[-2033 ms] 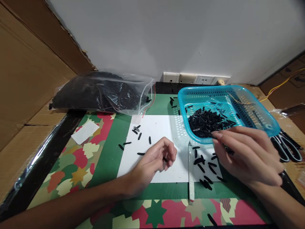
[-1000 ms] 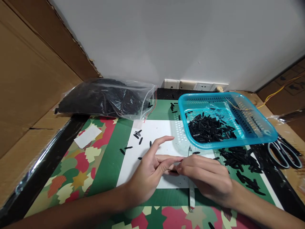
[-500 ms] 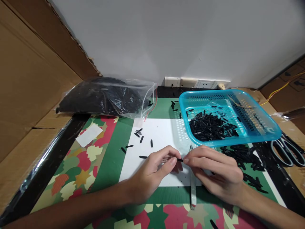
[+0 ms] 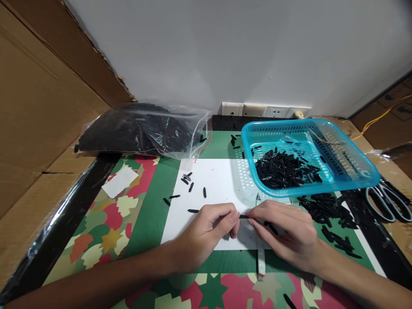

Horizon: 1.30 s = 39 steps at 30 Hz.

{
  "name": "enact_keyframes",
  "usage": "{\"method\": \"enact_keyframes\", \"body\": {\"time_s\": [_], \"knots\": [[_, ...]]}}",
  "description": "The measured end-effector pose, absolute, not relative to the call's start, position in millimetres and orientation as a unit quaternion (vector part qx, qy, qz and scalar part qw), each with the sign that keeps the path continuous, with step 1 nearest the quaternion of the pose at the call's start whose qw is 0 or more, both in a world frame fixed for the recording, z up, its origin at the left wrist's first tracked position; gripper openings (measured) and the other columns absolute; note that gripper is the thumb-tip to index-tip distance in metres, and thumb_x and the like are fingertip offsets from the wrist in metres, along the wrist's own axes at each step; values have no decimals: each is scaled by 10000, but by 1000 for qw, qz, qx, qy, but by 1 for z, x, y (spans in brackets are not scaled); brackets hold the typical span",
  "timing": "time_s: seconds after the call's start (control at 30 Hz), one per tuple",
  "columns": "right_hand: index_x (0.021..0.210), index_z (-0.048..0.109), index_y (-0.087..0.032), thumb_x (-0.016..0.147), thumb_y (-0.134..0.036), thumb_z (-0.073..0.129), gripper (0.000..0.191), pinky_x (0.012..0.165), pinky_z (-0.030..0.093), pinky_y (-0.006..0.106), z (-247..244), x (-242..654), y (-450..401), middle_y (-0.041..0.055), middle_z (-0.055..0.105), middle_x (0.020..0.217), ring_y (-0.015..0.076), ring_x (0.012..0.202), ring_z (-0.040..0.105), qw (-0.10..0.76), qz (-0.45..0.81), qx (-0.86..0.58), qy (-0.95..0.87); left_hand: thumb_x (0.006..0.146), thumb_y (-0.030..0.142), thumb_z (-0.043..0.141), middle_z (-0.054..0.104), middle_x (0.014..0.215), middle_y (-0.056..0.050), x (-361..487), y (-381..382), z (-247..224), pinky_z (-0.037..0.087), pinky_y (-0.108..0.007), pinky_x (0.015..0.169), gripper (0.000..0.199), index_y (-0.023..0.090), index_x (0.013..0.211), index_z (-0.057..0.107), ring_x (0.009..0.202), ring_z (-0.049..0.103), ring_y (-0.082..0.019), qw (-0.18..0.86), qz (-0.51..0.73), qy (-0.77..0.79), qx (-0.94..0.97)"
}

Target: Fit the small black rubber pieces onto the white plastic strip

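A small thin black strip (image 4: 243, 216) is held level over the white sheet (image 4: 222, 176). My left hand (image 4: 214, 229) pinches its left end between thumb and fingers. On the other end, the fingertips of my right hand (image 4: 288, 229) are closed. Under my right hand lies a slim whitish tool with a pointed tip (image 4: 260, 257), partly covered; its exact kind is unclear. Another black piece (image 4: 273, 227) shows beneath the right fingers. Several loose black pieces (image 4: 191, 187) lie on the left part of the sheet.
A blue plastic basket (image 4: 309, 189) holds a heap of black pieces. More black pieces (image 4: 325, 210) are piled right of my right hand, near scissors (image 4: 388, 204). A zip bag of dark material (image 4: 138, 131) lies back left. A white paper scrap (image 4: 120, 182) rests on the patterned cover.
Both hands have shifted slightly. The left fingers have curled in more, and my right thumb has dropped lower. More of the black strip shows between the hands.
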State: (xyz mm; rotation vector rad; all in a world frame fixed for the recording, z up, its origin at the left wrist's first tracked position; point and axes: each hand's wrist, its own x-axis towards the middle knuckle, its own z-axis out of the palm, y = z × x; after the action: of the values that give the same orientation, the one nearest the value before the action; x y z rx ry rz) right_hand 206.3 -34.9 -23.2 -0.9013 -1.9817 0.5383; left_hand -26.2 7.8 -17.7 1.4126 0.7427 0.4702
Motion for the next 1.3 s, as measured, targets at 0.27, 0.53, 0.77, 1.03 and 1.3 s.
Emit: {"method": "enact_keyframes", "body": {"time_s": [0.27,0.53,0.77,1.03,1.3], "knots": [[1116,707,-155,1023,-77,657,132,654,570,255,-24,207,-36,66,805,885,164,722,767,433,195,-390,-789,1108,485,551,587,885,3,-24,5,-21,461,-272,735,335,178,993,623,779,555,-129,721,238,324,565],[1148,695,-148,1052,-118,617,127,664,594,262,-28,206,-32,72,811,888,174,735,783,435,192,-383,-792,1084,466,610,592,866,6,-25,6,-21,449,-274,732,291,187,999,622,783,562,-134,733,238,329,545],[1120,693,-166,1072,-159,599,106,630,585,260,-26,206,-31,64,806,862,169,705,769,428,192,-390,-793,1086,457,606,579,839,8,-23,8,-18,434,-268,712,313,176,951,636,761,545,-129,727,242,326,554],[1104,695,-163,1068,-149,604,99,630,574,256,-27,207,-30,63,807,860,168,700,767,428,193,-393,-791,1098,466,583,592,872,-3,-24,7,-20,444,-270,717,322,173,980,644,773,556,-131,729,235,328,553],[1100,699,-161,1068,-138,591,114,646,555,234,-23,207,-31,46,804,873,143,694,745,422,218,-393,-788,1116,497,529,590,854,-5,-27,8,-20,455,-276,753,399,168,920,644,786,553,-138,701,214,333,592]]}}
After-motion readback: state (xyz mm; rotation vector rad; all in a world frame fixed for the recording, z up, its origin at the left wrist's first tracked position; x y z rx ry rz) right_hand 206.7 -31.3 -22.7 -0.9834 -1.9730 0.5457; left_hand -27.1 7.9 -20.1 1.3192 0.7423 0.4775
